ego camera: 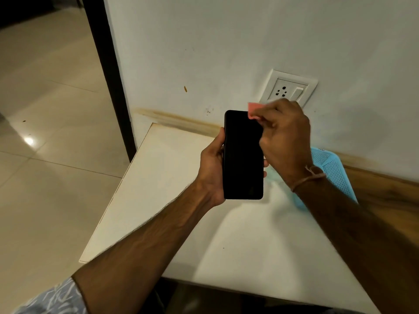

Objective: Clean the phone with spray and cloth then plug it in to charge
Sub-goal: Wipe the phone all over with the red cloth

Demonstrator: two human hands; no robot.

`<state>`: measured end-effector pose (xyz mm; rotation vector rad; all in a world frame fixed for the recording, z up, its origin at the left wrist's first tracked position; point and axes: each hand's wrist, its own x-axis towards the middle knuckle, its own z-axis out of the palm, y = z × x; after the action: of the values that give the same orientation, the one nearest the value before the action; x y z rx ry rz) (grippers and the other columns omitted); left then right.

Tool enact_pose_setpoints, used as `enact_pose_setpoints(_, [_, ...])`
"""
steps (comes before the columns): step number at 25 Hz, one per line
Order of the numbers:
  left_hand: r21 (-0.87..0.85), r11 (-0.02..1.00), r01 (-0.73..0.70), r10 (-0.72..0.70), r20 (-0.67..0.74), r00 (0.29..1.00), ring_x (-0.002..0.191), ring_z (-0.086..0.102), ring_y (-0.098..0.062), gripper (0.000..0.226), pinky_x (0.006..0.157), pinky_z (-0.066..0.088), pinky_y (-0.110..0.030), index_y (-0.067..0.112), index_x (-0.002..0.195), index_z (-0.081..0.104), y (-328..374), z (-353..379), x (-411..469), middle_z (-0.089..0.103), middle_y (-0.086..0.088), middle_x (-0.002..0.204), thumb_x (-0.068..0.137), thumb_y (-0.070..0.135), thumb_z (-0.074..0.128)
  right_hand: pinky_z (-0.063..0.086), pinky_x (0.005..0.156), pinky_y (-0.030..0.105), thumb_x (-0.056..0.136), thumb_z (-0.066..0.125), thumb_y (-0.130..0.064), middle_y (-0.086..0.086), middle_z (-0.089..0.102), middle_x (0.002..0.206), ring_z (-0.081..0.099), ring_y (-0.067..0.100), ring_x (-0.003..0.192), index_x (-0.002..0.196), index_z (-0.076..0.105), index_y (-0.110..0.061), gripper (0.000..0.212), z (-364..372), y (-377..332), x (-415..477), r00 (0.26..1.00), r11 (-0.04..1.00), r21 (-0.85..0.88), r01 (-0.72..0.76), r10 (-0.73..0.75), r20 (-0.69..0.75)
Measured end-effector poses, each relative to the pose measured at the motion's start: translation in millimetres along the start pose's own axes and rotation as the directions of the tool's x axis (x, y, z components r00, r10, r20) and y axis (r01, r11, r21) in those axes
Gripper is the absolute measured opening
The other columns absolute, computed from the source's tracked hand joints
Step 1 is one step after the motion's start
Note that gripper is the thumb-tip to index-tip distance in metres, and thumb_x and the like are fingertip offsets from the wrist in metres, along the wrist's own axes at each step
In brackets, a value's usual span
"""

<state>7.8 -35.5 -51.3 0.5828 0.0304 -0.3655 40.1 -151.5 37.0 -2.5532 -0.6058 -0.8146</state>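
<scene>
A black phone [243, 155] with a dark screen is held upright above the white table. My left hand [213, 168] grips it from the left side and behind. My right hand [283, 137] pinches a small pink cloth [254, 111] and presses it against the phone's top right corner. Most of the cloth is hidden under my fingers. No spray bottle and no charging cable are in view.
A white wall socket with a switch [289, 89] sits on the wall just behind my right hand. A light blue perforated basket [333, 168] lies on the table [158, 177] at the right. Tiled floor [45, 132] lies to the left, a dark door frame [106, 64] beside it.
</scene>
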Motion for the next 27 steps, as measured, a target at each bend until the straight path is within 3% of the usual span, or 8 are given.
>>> enact_pose_setpoints(4, [-0.076,0.997,-0.020,0.017,-0.044,0.999,0.096,0.071,-0.029,0.047,0.082,0.057,-0.037,0.012,0.105,0.077,0.3,-1.9,0.6,0.073,-0.012,0.101,0.090,0.053,0.063,0.042,0.080,0.022,0.086,0.065,-0.002,0.008,0.064,0.096,0.055,0.027,0.095,0.101,0.075,-0.009,0.019,18.8,-28.9,-8.1,0.996,0.995,0.057,0.083,-0.084,0.017])
enact_pose_setpoints(7, [-0.090,0.996,-0.014,0.009,-0.050,0.999,0.095,0.072,-0.025,0.039,0.081,0.057,-0.033,0.011,0.099,0.079,1.9,-6.9,0.4,0.074,-0.008,0.097,0.089,0.046,0.063,0.050,0.077,0.031,0.082,0.066,0.006,0.010,0.066,0.098,0.058,0.029,0.092,0.102,0.075,-0.005,0.024,19.3,-32.2,-38.7,0.978,0.976,0.102,0.193,-0.199,0.055])
enact_pose_setpoints(9, [-0.065,0.998,0.020,-0.022,-0.026,0.999,0.093,0.072,-0.027,0.048,0.082,0.057,-0.036,0.010,0.105,0.077,4.7,-7.6,-1.2,0.074,-0.010,0.098,0.089,0.053,0.062,0.051,0.078,0.033,0.081,0.066,0.008,0.011,0.066,0.099,0.058,0.029,0.091,0.103,0.074,-0.004,0.026,9.7,-21.6,-47.6,0.966,0.969,0.083,0.234,-0.242,0.090])
enact_pose_setpoints(15, [-0.021,0.999,0.041,-0.041,-0.007,0.999,0.087,0.069,-0.036,0.056,0.081,0.056,-0.047,0.009,0.107,0.075,2.5,-1.1,-1.3,0.072,-0.017,0.100,0.088,0.059,0.062,0.048,0.084,0.032,0.088,0.064,-0.002,0.013,0.065,0.097,0.056,0.032,0.095,0.106,0.074,-0.007,0.021,1.9,-1.5,-6.8,0.998,0.998,0.004,0.057,-0.057,0.004])
enact_pose_setpoints(18, [-0.059,0.998,0.031,-0.032,-0.012,0.999,0.087,0.071,-0.030,0.048,0.079,0.057,-0.038,0.010,0.100,0.076,3.6,-3.0,-1.8,0.073,-0.012,0.095,0.089,0.055,0.065,0.042,0.084,0.023,0.088,0.064,-0.003,0.012,0.064,0.100,0.055,0.030,0.099,0.106,0.074,-0.006,0.021,11.9,-16.1,-9.9,0.992,0.992,0.042,0.119,-0.120,0.024])
enact_pose_setpoints(20, [-0.087,0.995,0.048,-0.050,-0.024,0.998,0.094,0.069,-0.028,0.046,0.083,0.055,-0.035,0.009,0.100,0.076,3.3,-3.1,-2.6,0.072,-0.011,0.097,0.089,0.052,0.063,0.046,0.084,0.028,0.086,0.063,0.001,0.012,0.064,0.100,0.056,0.030,0.099,0.103,0.074,-0.003,0.020,15.5,-23.4,-28.8,0.981,0.977,0.106,0.184,-0.189,0.042])
enact_pose_setpoints(24, [-0.059,0.993,0.103,-0.101,0.034,0.994,0.109,0.055,-0.034,0.080,0.096,0.043,-0.040,0.001,0.140,0.054,3.0,-2.0,-5.4,0.060,-0.019,0.123,0.092,0.064,0.049,0.053,0.077,0.038,0.087,0.061,0.003,0.013,0.063,0.094,0.057,0.027,0.091,0.105,0.072,-0.001,0.022,10.3,-21.8,-84.5,0.942,0.949,0.085,0.303,-0.312,0.127])
enact_pose_setpoints(27, [-0.054,0.993,0.104,-0.101,0.043,0.994,0.105,0.060,-0.033,0.080,0.091,0.049,-0.040,0.001,0.136,0.058,5.1,-3.0,-4.2,0.064,-0.019,0.122,0.093,0.067,0.044,0.052,0.081,0.035,0.090,0.058,-0.001,0.014,0.064,0.099,0.056,0.027,0.093,0.109,0.072,-0.003,0.023,2.6,-10.5,-93.3,0.921,0.930,0.044,0.366,-0.368,0.130])
